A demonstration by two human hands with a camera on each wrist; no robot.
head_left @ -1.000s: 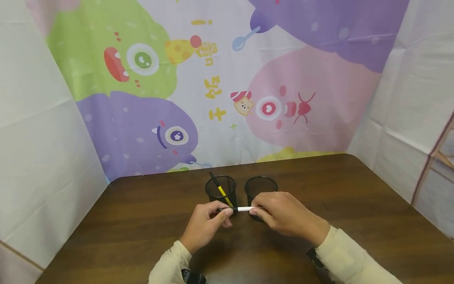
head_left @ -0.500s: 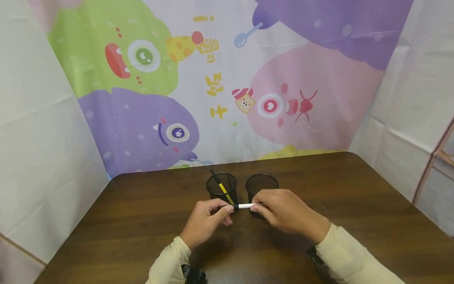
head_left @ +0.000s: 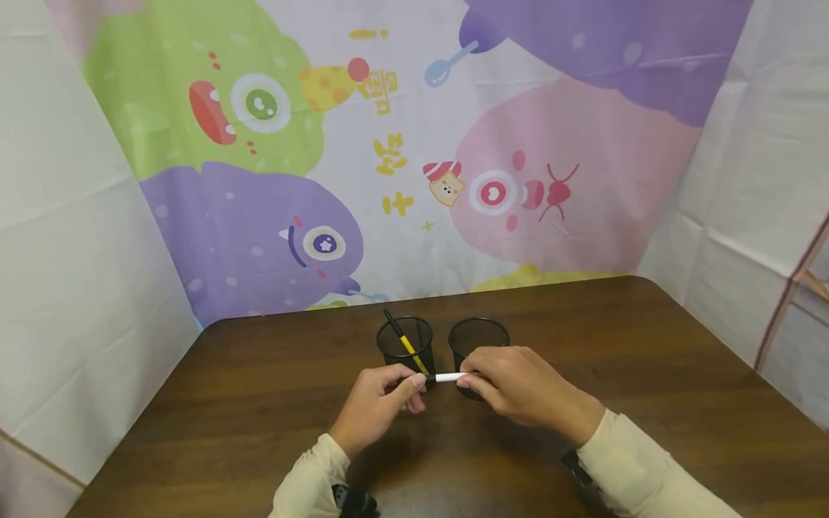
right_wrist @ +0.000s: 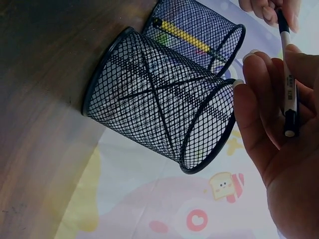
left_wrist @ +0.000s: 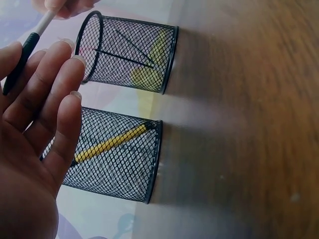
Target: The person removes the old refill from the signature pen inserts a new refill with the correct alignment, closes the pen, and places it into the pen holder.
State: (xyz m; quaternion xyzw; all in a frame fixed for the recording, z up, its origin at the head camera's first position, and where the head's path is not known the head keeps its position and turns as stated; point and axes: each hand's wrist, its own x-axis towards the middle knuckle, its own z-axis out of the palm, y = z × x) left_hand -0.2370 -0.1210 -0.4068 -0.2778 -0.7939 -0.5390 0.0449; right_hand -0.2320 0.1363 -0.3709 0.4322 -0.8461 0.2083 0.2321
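Both hands hold a slim white pen with a black cap [head_left: 448, 377] level in front of two mesh cups. My left hand [head_left: 374, 404] pinches the black end between thumb and fingers. Around the white barrel [right_wrist: 289, 74], my right hand [head_left: 527, 388] grips with thumb and fingertips; the barrel's black tail shows in the right wrist view. A yellow pen with a black end [head_left: 406, 345] leans inside the left black mesh cup [head_left: 387, 354]. The right mesh cup [right_wrist: 144, 99] stands beside it, partly hidden by my right hand in the head view.
The brown wooden table [head_left: 259, 403] has a rounded far edge. Behind it hangs a cartoon-printed cloth [head_left: 414, 259], with white cloth walls [head_left: 732, 187] at both sides. Dark straight lines show through the right cup's mesh; I cannot tell what they are.
The hands keep the same hold on the pen, and the cups stay put. Only the head view has tilted slightly.
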